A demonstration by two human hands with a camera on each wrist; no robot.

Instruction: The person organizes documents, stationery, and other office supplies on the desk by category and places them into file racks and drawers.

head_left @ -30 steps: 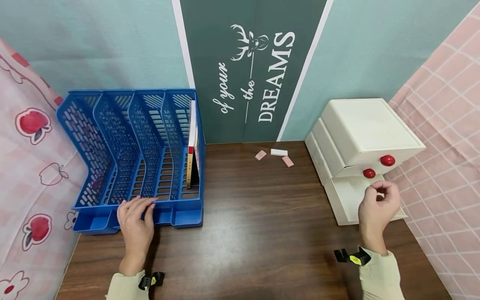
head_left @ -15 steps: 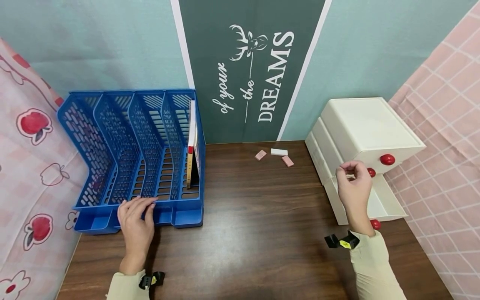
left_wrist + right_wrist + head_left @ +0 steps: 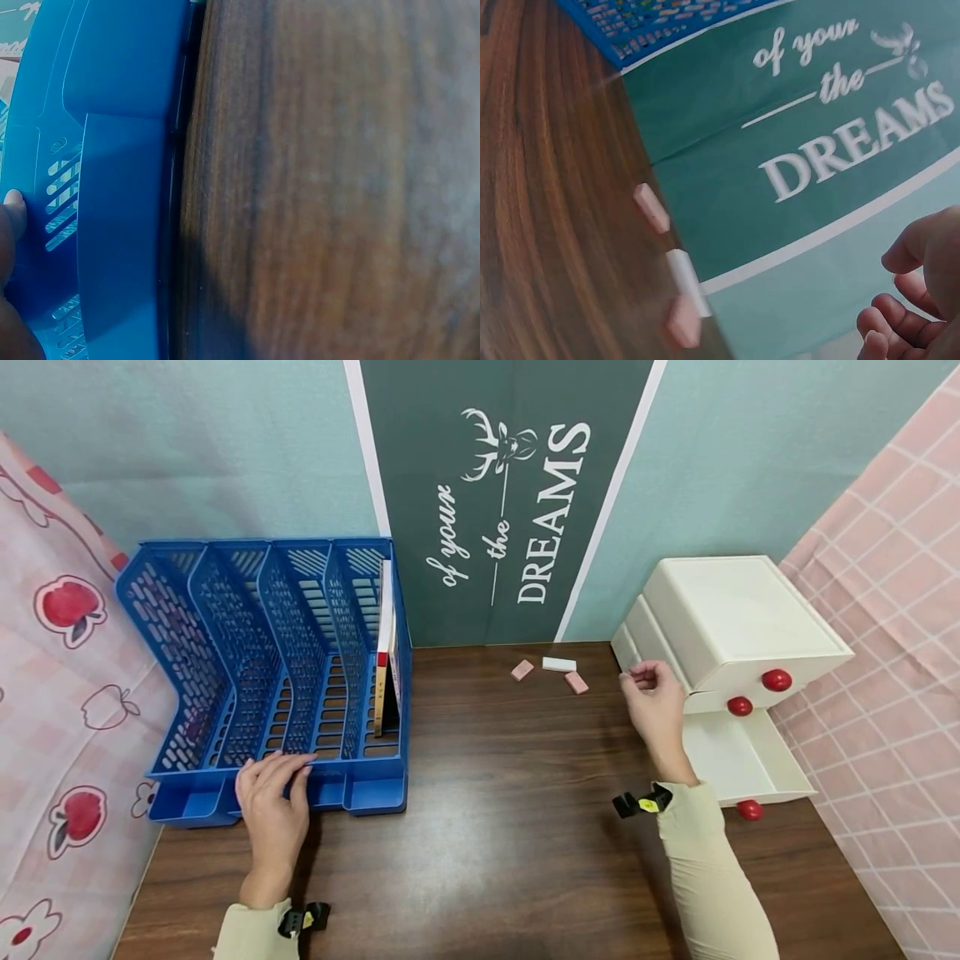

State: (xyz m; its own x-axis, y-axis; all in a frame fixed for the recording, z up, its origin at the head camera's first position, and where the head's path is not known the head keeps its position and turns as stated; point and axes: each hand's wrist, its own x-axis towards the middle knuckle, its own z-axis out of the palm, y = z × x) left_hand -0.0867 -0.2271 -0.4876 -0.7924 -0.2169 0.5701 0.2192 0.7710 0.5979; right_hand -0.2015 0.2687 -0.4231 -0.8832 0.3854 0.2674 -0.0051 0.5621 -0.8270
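Note:
My left hand (image 3: 273, 802) holds the front edge of a blue plastic file rack (image 3: 405, 727), fingers over the rim. In the left wrist view a thumb (image 3: 15, 206) lies against the rack's front panel. My right hand (image 3: 656, 702), loosely curled and holding nothing, is over the table just left of a white drawer unit (image 3: 750, 610). Two pink blocks like erasers (image 3: 522, 670) and a white one (image 3: 558, 665) lie by the back wall. In the right wrist view the white block (image 3: 688, 281) lies left of the hand, apart from it.
A few thin books (image 3: 384, 652) stand in the rack's rightmost slot. The unit's bottom drawer (image 3: 738, 760) is pulled out, its red knob (image 3: 749, 810) facing front. Cloth backdrops enclose the brown table (image 3: 480, 843) at the back and sides.
My right hand has moved left and farther back, from in front of the drawer unit to beside it, uncovering the pulled-out drawer. My left hand has stayed on the rack.

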